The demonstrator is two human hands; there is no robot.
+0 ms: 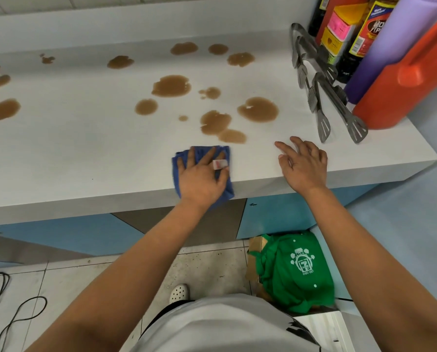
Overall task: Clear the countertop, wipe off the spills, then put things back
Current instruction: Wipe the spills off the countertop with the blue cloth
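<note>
A folded blue cloth (179,161) lies at the front edge of the white countertop (85,153). My left hand (202,176) presses flat on it with fingers spread; one finger wears a bandage. My right hand (301,161) rests open on the bare counter to the right of the cloth. Several brown spills (171,86) dot the counter, the nearest puddle (221,127) just beyond the cloth.
Metal tongs (321,97) lie at the right end of the counter, beside an orange jug (402,82), a purple bottle (387,47) and sauce bottles (362,34). A green bag (296,270) sits on the floor below. Cables (6,308) trail at the lower left.
</note>
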